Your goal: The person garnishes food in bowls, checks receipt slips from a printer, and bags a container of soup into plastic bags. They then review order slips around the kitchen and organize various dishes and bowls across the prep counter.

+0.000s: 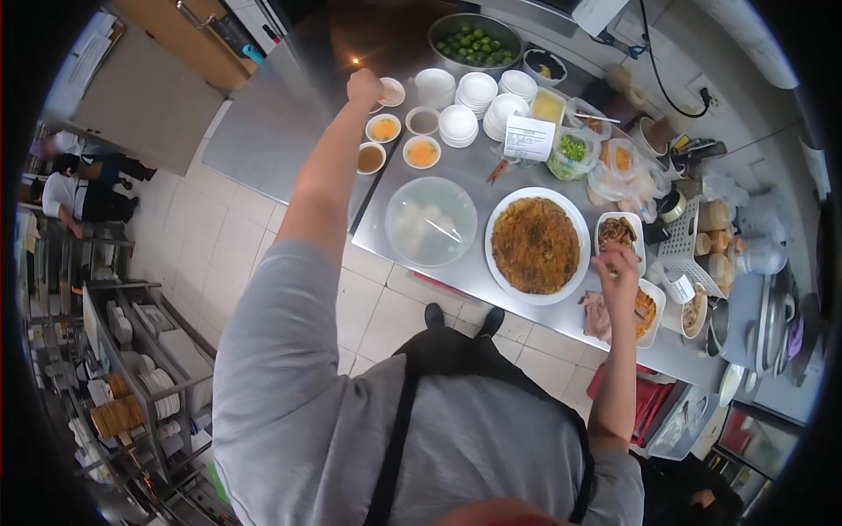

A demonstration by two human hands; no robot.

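My left hand [364, 88] is stretched out at the far edge of the steel counter, curled closed against a small white bowl [392, 92]. Whatever its fingers hold is hidden. Nearby are small bowls with orange-yellow topping [382, 130] and a bowl of brown liquid [371, 159]. My right hand [617, 266] hovers at a white tray of brown strips [617, 231], fingers curled together; I cannot make out what is in them. Pale pink meat slices [596, 316] and a tray of orange food [645, 313] lie below it. To its left is a large white plate with a browned mixture [537, 245].
Stacked white bowls [458, 124], a covered clear container [431, 221] and a metal bowl of green fruit [474, 46] stand on the counter [272, 131]. Chopped green onions [573, 148] and a white basket [678, 235] are at right. Another person [66, 195] is at far left.
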